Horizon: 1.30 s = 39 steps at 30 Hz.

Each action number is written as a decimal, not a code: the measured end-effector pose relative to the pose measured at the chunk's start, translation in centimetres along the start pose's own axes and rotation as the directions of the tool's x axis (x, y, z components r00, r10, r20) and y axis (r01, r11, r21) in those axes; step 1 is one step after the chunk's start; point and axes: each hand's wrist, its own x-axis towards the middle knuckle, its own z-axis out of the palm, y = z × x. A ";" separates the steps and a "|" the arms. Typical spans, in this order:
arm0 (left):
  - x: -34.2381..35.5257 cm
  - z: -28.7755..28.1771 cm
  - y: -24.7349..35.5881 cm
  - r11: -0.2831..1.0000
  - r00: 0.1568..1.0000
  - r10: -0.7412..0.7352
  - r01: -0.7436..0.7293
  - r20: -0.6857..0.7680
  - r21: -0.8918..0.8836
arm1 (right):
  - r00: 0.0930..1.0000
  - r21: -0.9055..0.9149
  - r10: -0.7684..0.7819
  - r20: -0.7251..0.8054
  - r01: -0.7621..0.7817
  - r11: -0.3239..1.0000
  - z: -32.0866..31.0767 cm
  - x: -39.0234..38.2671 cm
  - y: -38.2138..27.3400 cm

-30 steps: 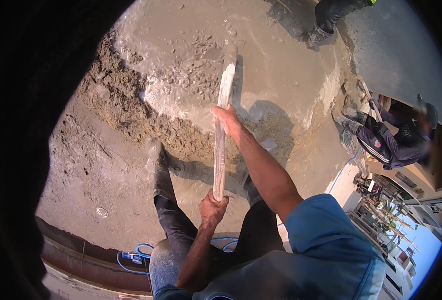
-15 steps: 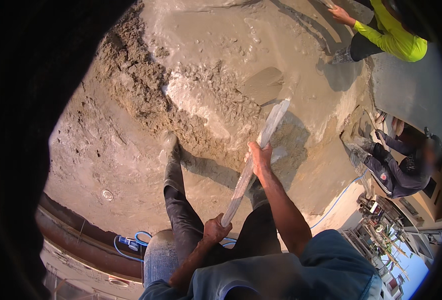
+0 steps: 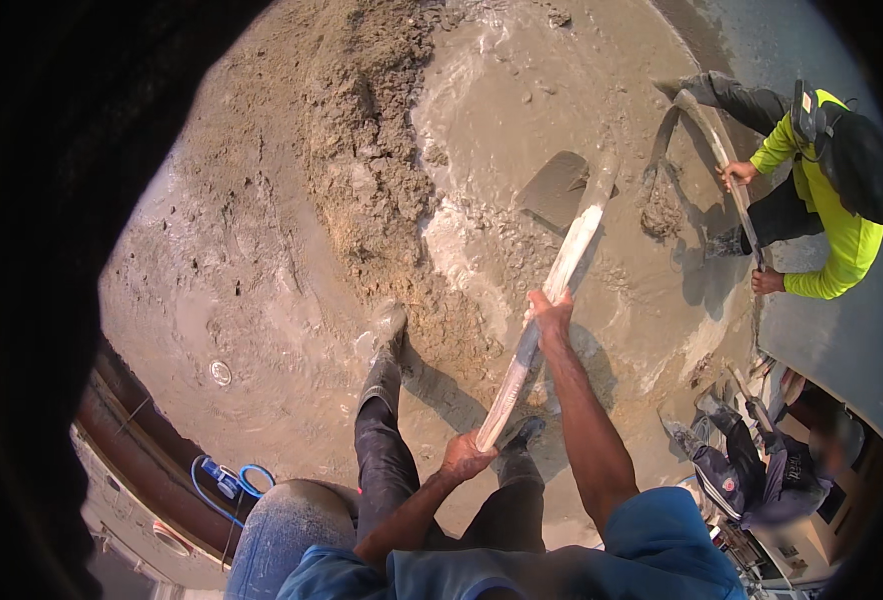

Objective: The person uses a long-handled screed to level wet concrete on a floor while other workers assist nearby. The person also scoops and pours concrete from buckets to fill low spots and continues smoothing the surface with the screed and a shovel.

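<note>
Both my hands are closed round the wooden handle of a hoe (image 3: 569, 250), which slants up and away from me. My left hand (image 3: 467, 457) grips the near end of the handle. Farther up, my right hand (image 3: 552, 315) wraps round its middle. The mud-coated hoe blade (image 3: 559, 190) rests on wet grey mortar (image 3: 502, 90), its lower edge touching the mix. Left of the blade runs a thick ridge of lumpy, drier mix (image 3: 367, 160). My boots stand in the slurry at the ridge's near end.
At the right, a co-worker in a yellow top (image 3: 842, 230) holds another hoe (image 3: 722, 150) in the mix. A second person in dark clothes (image 3: 752, 460) is nearer, low right. A blue barrel (image 3: 292, 530) stands near my left, beside a blue pump and hose (image 3: 227, 480).
The hoe's blade now shows plainly, and the handle has swung to the right. My view has shifted. The co-worker in yellow has come further into view with the other hoe.
</note>
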 end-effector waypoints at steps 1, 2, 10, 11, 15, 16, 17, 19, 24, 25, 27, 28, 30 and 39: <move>0.1 -1.4 1.9 0.996 0.996 0.085 -0.085 -0.030 -0.021 | 0.995 0.062 -0.052 0.081 0.047 0.997 1.1 -0.5 -2.6; 0.3 -3.1 3.5 0.985 0.984 0.168 -0.170 -0.060 -0.035 | 0.997 0.053 -0.047 0.067 0.043 0.998 3.1 -0.3 -5.3; 12.7 -22.9 15.8 0.878 0.863 0.417 -0.463 -0.287 -0.118 | 0.887 0.015 -0.412 0.210 0.418 0.908 24.2 9.5 -24.2; 15.0 -25.8 16.9 0.819 0.813 0.474 -0.548 -0.339 -0.168 | 0.856 -0.013 -0.467 0.222 0.481 0.876 27.2 11.2 -24.9; 20.1 -31.7 17.9 0.770 0.830 0.391 -0.532 -0.398 -0.353 | 0.886 -0.249 -0.344 0.311 0.425 0.870 35.9 15.4 -22.4; 20.7 -31.5 16.9 0.751 0.818 0.392 -0.548 -0.421 -0.367 | 0.905 -0.301 -0.330 0.267 0.404 0.864 36.9 15.6 -20.9; 20.9 -30.9 16.3 0.732 0.805 0.396 -0.567 -0.442 -0.378 | 0.905 -0.318 -0.306 0.295 0.395 0.862 37.3 16.0 -20.4; 19.4 -28.7 15.5 0.721 0.832 0.319 -0.524 -0.454 -0.453 | 0.909 -0.381 -0.225 0.351 0.358 0.852 37.0 15.5 -19.1; 14.2 -24.6 18.6 0.623 0.853 0.230 -0.499 -0.468 -0.602 | 0.905 -0.471 -0.141 0.401 0.335 0.816 35.5 12.9 -19.6; 12.8 -24.1 18.3 0.618 0.867 0.207 -0.476 -0.454 -0.626 | 0.900 -0.537 -0.078 0.429 0.323 0.780 35.1 11.6 -19.0; 10.1 -21.6 17.9 0.589 0.936 0.084 -0.323 -0.341 -0.741 | 0.904 -0.691 -0.019 0.427 0.340 0.638 34.0 9.3 -17.1; 9.2 -20.3 17.8 0.565 0.963 0.037 -0.241 -0.268 -0.789 | 0.920 -0.777 -0.032 0.390 0.347 0.526 32.8 9.2 -15.5; 8.1 -19.1 16.2 0.653 0.960 0.026 -0.227 -0.278 -0.722 | 0.924 -0.675 -0.055 0.379 0.317 0.666 30.5 8.5 -12.9; 4.3 -10.1 13.6 0.906 0.845 0.112 -0.304 -0.523 -0.295 | 0.850 -0.371 0.272 0.451 -0.098 0.924 19.6 5.7 -8.1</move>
